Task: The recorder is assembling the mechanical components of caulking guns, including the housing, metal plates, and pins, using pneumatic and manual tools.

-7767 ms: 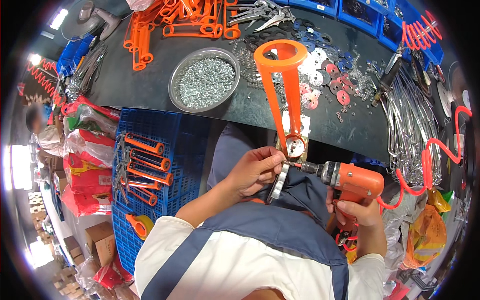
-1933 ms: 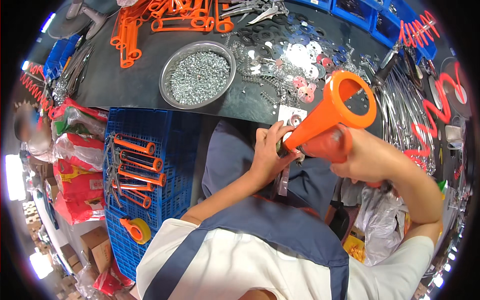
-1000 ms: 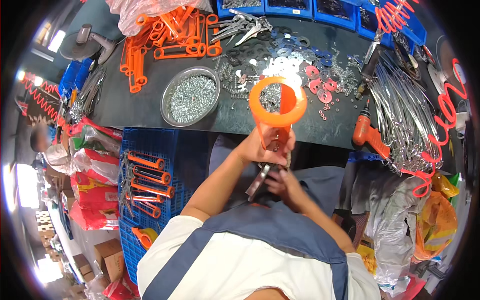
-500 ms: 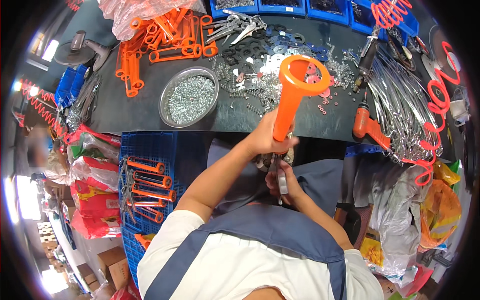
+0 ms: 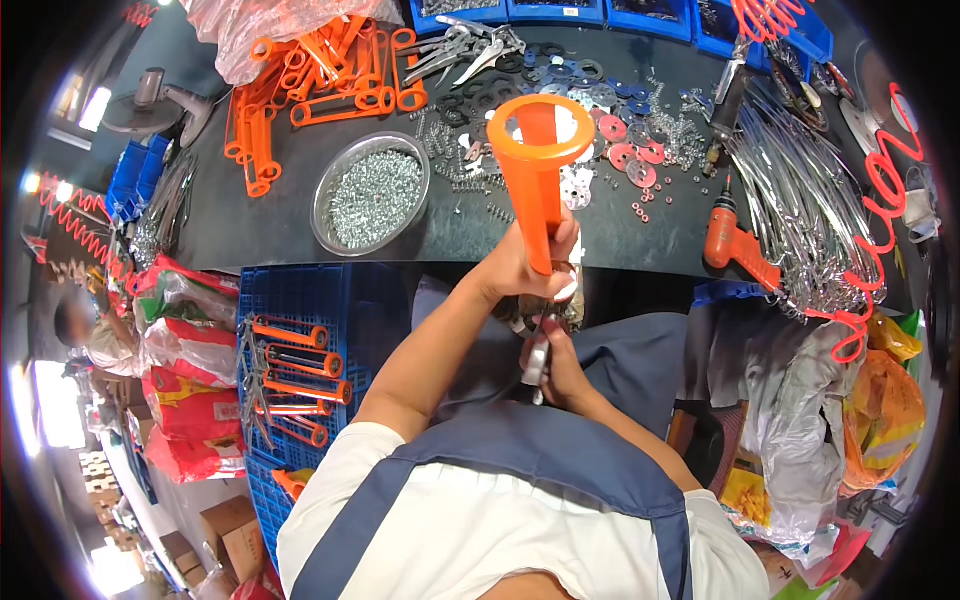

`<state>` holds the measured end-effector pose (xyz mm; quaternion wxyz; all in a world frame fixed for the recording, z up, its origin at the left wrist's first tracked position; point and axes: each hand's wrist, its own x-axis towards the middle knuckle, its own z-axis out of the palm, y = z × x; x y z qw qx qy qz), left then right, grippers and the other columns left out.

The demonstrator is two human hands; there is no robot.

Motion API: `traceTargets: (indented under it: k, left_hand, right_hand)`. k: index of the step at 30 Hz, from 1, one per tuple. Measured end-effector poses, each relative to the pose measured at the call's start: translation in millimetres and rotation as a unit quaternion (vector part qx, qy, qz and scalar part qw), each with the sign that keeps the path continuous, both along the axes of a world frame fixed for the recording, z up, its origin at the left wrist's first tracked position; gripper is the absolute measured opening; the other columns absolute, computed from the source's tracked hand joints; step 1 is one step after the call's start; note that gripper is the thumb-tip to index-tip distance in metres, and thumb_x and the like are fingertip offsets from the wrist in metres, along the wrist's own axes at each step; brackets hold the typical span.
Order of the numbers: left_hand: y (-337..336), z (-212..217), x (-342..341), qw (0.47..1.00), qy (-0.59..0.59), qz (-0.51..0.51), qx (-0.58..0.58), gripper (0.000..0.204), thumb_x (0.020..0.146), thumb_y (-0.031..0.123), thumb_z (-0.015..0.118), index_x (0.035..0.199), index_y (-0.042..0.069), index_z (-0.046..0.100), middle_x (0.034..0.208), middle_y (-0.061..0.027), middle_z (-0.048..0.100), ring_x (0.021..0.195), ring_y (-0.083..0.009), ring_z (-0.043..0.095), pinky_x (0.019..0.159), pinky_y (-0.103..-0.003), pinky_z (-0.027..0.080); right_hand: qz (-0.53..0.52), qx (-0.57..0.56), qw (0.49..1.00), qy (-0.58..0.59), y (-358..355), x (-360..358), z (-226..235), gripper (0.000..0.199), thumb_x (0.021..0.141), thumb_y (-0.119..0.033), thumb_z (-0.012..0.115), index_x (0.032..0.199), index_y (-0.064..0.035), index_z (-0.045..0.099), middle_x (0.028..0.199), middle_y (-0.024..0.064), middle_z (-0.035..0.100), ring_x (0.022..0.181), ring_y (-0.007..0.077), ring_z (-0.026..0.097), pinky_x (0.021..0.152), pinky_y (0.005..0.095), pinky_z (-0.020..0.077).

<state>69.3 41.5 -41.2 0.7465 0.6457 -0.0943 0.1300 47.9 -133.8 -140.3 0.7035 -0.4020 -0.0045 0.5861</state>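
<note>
My left hand (image 5: 522, 265) is wrapped round the lower end of an orange caulking gun frame (image 5: 537, 190). The frame stands up toward the bench, tilted a little left, with its open ring at the top. Just below, my right hand (image 5: 562, 368) closes on the grey metal caulking gun handle (image 5: 538, 362), above my lap. The joint between handle and frame is partly hidden by my fingers.
On the dark bench (image 5: 265, 225) are a steel bowl (image 5: 322, 208) of small metal parts, orange frames (image 5: 350, 75), grey handles (image 5: 470, 50), washers and springs, an orange power screwdriver (image 5: 735, 245) and metal rods (image 5: 800, 200). Several assembled guns (image 5: 300, 360) lie on a blue crate at left.
The orange frame's ring end has swung left, from leaning right to leaning slightly left. My right hand and the handle have shifted a little left with it.
</note>
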Motion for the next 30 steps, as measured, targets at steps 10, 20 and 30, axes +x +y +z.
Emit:
traceTargets:
  k: [10, 20, 30]
  left_hand:
    - [-49, 36, -77, 0.961, -0.066, 0.107, -0.245, 0.061, 0.076, 0.043, 0.072, 0.112, -0.001, 0.050, 0.089, -0.0158, 0.058, 0.078, -0.0225, 0.057, 0.064, -0.037, 0.048]
    - [54, 104, -133, 0.806, -0.357, 0.094, -0.464, 0.056, 0.080, 0.049, 0.067, 0.102, 0.001, 0.048, 0.076, 0.0000, 0.047, 0.062, -0.0085, 0.045, 0.061, -0.026, 0.039]
    - [-34, 70, -85, 0.960, -0.077, 0.185, -0.195, 0.068, 0.076, 0.065, 0.058, 0.101, 0.002, 0.053, 0.078, -0.0028, 0.054, 0.063, -0.0136, 0.051, 0.057, -0.025, 0.041]
  right_hand:
    - [0.050, -0.069, 0.615, -0.784, -30, 61, 24, 0.056, 0.073, -0.030, 0.072, 0.116, 0.0002, 0.050, 0.103, 0.0181, 0.052, 0.102, 0.0346, 0.049, 0.086, 0.0394, 0.0417]
    - [0.070, 0.236, 0.772, -0.586, -38, 46, 135, 0.019, 0.086, -0.007, 0.047, 0.068, -0.0011, 0.051, 0.059, 0.0096, 0.049, 0.048, 0.0208, 0.048, 0.047, 0.0291, 0.0394]
    - [-0.014, -0.118, 0.666, -0.737, 31, 97, 125, 0.031, 0.077, -0.024, 0.071, 0.090, 0.0010, 0.057, 0.082, 0.0105, 0.054, 0.069, 0.0234, 0.056, 0.061, 0.0336, 0.0472]
